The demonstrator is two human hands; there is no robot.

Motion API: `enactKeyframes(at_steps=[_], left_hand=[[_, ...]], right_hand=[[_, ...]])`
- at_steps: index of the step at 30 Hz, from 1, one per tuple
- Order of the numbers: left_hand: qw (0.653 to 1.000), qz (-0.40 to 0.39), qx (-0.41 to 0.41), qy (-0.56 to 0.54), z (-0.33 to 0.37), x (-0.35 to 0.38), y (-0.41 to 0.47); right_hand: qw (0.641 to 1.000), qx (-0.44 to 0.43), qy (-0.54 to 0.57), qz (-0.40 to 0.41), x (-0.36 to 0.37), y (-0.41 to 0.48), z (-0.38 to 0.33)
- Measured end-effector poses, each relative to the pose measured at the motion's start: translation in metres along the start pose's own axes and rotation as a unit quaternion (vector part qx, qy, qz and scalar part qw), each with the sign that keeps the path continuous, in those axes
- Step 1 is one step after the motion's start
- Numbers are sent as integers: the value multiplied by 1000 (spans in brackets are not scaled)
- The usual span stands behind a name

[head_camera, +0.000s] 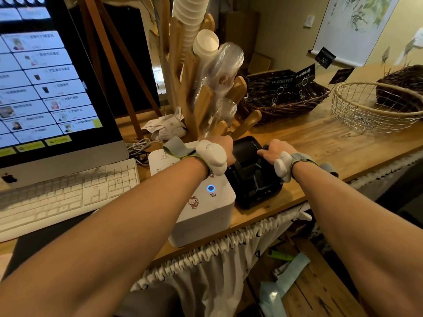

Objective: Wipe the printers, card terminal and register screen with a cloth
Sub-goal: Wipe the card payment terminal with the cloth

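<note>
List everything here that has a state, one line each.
register screen: on, showing a menu grid.
white printer: on, blue ring light lit.
black printer: held between both hands.
left hand: on the black printer's left side, fingers hidden.
right hand: fingers curled on its right edge.
clear cups: stacked, lying tilted in the wooden rack.

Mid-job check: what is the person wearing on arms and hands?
No gloves on the left hand or the right hand, and no sleeves on the forearms. Each wrist wears a rounded white device on a grey strap edged in green. No cables show.
</note>
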State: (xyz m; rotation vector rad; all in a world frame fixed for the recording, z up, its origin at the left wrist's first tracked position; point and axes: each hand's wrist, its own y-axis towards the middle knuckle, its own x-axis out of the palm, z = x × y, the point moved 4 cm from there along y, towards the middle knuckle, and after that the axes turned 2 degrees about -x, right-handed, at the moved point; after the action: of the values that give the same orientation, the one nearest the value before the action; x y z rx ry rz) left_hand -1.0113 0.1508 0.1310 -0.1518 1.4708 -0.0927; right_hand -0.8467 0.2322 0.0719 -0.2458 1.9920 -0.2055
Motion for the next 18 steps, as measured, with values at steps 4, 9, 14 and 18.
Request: enactKeyframes(at_steps=[4,9,14,18], left_hand=[[999,-35,20,2,-14,-3,1],[999,-30,16,4,-13,-5,-1],[999,-31,11,3,-10,-1,7],[999,-30,18,-7,-11,-2,10]], right_hand=[[1000,-9,9,-7,-2,0,-1],[999,-21,22,-34,2,7,-4],[998,-48,20,-28,-1,9,-8],[998,-63,-7,-28,-1,8,-14]])
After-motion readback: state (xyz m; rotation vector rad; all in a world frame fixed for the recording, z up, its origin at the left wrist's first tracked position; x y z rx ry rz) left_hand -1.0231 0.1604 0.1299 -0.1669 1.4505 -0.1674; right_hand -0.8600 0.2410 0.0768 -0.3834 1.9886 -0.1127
